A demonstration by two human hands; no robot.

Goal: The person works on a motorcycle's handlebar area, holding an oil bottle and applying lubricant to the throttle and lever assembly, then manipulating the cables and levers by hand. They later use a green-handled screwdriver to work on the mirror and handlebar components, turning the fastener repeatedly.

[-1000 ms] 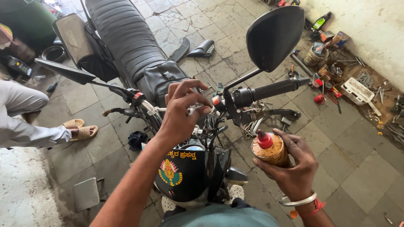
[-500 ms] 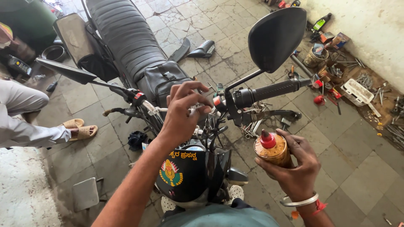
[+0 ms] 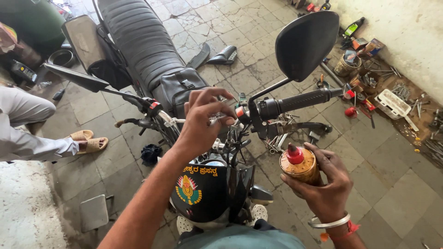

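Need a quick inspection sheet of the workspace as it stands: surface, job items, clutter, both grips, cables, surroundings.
Surface: tiled floor, cracked and stained.
Job's things: motorcycle handlebar with mirror; oil bottle, amber with a red nozzle, upright.
Clutter: tools and cans strewn along the wall; black body panels lying on the floor.
Grips: left hand pinching at the handlebar centre; right hand wrapped around the oil bottle.
Cables: control cables bunched behind the headlight cowl.
Surroundings: a seated person's leg and sandalled feet at the left; white wall.
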